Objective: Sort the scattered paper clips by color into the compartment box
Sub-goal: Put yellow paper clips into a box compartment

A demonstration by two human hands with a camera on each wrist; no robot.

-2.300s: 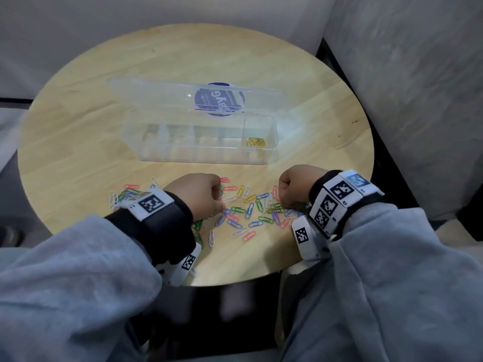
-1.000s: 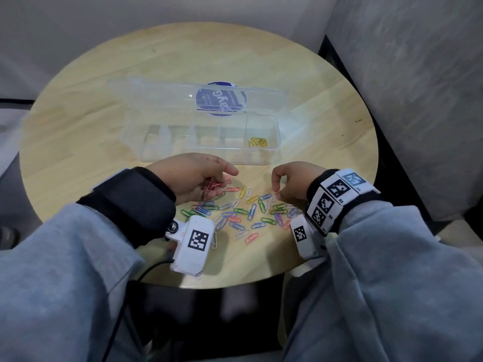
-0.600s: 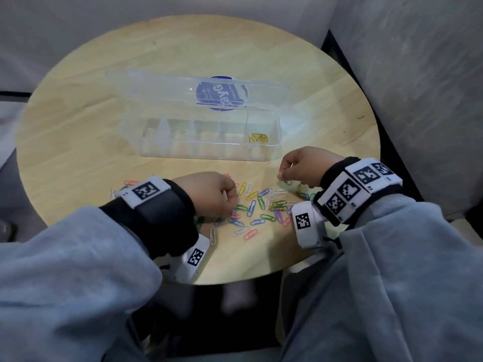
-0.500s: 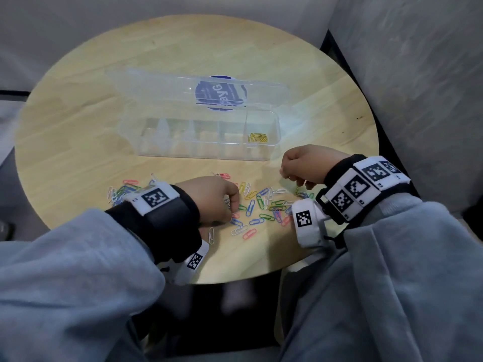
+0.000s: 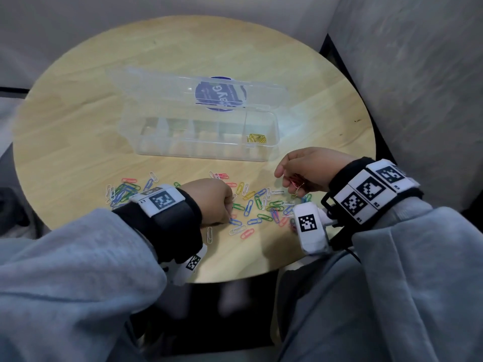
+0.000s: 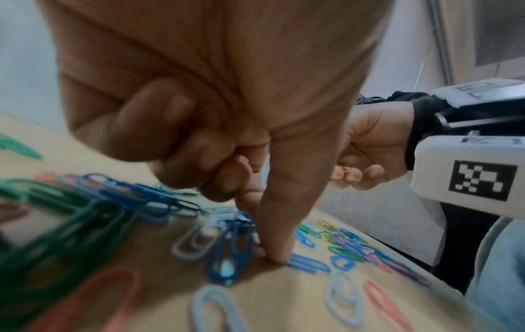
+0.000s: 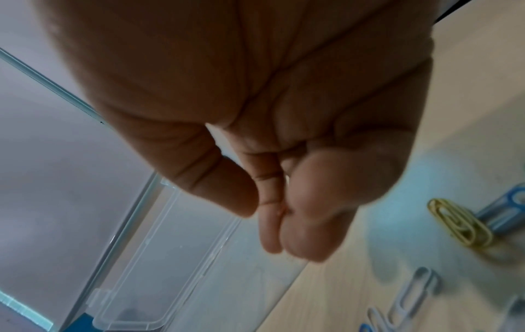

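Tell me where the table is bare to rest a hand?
The table is bare behind the compartment box, left of it, and right of it toward the wall. Between the left hand and right hand, paper clips crowd the near edge.

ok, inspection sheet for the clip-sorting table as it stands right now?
Surface: round wooden table, light-toned.
Job's things: clear compartment box, lid open and laid back; yellow clips in its rightmost compartment, the other compartments look empty. Loose clips in mixed colours lie on the table's near side.
Clutter: nothing seen.
Grips: left hand has a fingertip down on the table beside a dark blue clip; whether it pinches that clip cannot be told. Right hand holds red clips above the table.
Cables: thin dark cable by the right wrist unit.
Surroundings: grey walls behind and to the right.
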